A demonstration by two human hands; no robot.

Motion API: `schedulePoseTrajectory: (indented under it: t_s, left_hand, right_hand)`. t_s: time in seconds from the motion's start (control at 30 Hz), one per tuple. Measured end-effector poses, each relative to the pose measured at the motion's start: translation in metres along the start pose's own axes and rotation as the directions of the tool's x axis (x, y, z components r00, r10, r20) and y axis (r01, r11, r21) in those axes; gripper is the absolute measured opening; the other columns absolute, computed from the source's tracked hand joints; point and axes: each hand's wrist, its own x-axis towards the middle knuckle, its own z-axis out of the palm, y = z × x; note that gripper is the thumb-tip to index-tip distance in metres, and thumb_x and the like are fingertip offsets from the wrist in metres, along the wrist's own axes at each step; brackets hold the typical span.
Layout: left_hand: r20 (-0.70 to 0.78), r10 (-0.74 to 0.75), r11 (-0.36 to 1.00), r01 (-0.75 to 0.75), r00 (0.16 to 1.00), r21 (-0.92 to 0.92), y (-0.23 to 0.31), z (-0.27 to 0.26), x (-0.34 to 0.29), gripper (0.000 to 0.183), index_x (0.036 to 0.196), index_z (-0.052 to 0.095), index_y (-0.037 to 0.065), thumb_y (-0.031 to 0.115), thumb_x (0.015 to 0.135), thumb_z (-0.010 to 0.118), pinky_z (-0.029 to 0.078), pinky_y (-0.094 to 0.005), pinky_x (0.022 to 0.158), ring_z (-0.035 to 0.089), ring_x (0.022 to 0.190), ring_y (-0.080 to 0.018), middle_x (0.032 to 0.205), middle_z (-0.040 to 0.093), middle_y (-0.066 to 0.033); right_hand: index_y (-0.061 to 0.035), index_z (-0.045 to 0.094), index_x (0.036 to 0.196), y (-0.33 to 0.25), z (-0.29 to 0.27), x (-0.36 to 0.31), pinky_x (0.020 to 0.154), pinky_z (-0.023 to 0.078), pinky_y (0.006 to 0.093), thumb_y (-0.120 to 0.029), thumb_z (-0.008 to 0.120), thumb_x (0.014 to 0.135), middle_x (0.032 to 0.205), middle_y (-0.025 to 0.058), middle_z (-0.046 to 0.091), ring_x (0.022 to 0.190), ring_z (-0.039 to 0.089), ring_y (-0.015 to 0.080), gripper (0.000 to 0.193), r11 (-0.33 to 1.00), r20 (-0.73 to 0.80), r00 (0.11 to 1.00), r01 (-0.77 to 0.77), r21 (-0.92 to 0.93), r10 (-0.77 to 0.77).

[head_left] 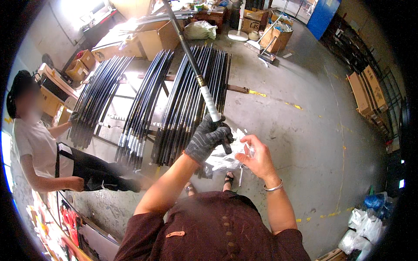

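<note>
My left hand, in a dark grey patterned work glove, is closed around the lower end of a long black fishing rod. The rod slants up and to the left past the top edge, with gold-coloured bands and a white wrapped section just above my glove. Its dark butt end sticks out below my fist. My bare right hand, a silver bangle at its wrist, hovers just right of that end, apart from it, fingers curved and spread. Crumpled clear-white plastic lies on the floor behind my hands.
Similar dark rods lie in rows on a low rack ahead and left. A co-worker stands at the left, one gloved hand at the left row. Cardboard boxes and a broom are farther back; white plastic bags lie lower right.
</note>
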Motion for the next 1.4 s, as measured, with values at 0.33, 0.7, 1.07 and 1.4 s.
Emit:
schedulePoseTrajectory:
  t_s: [0.33, 0.7, 1.07, 1.4]
  left_hand:
    - [0.257, -0.179, 0.984, 0.172, 0.95, 0.049, 0.003, -0.007, -0.01, 0.038, 0.117, 0.053, 0.002, 0.016, 0.085, 0.068, 0.053, -0.0333, 0.07, 0.063, 0.078, -0.0203, 0.094, 0.062, -0.0079]
    - [0.183, -0.163, 0.978, 0.183, 0.97, -0.101, -0.009, -0.016, -0.02, 0.041, 0.113, 0.05, 0.009, 0.017, 0.08, 0.073, 0.054, -0.0344, 0.076, 0.06, 0.086, -0.0183, 0.095, 0.058, -0.0036]
    - [0.21, -0.237, 0.971, 0.221, 0.949, 0.095, -0.01, -0.013, -0.031, 0.037, 0.114, 0.051, 0.007, 0.013, 0.083, 0.07, 0.05, -0.0328, 0.082, 0.059, 0.091, -0.0174, 0.095, 0.06, -0.004]
    - [0.279, -0.13, 0.991, 0.126, 0.952, 0.031, -0.012, -0.005, -0.02, 0.047, 0.12, 0.046, 0.007, 0.015, 0.081, 0.072, 0.051, -0.0378, 0.084, 0.058, 0.092, -0.0189, 0.096, 0.059, -0.0043]
  right_hand:
    - [0.0008, 0.055, 0.081, 0.042, 0.033, 0.013, 0.064, 0.045, 0.038, -0.009, 0.064, 0.082, 0.078, 0.0158, 0.057, 0.072, 0.058, 0.0334, 0.013, 0.999, -0.007, 0.999, 0.031, 0.02, -0.031]
    - [-0.0034, 0.057, 0.081, 0.08, 0.06, 0.01, 0.066, 0.046, 0.0463, -0.021, 0.061, 0.085, 0.08, 0.0165, 0.062, 0.076, 0.06, 0.037, 0.019, 0.949, -0.088, 0.989, -0.137, -0.285, 0.116]
    - [-0.0029, 0.058, 0.082, 0.153, 0.042, 0.025, 0.071, 0.048, 0.0485, -0.022, 0.059, 0.085, 0.086, 0.0181, 0.063, 0.081, 0.061, 0.039, 0.019, 0.82, -0.196, 0.971, -0.22, -0.529, 0.135]
    - [-0.0015, 0.062, 0.081, 0.228, -0.008, 0.017, 0.071, 0.049, 0.0493, -0.021, 0.059, 0.08, 0.086, 0.0214, 0.065, 0.084, 0.063, 0.0403, 0.02, 0.663, -0.331, 0.906, -0.419, -0.62, 0.263]
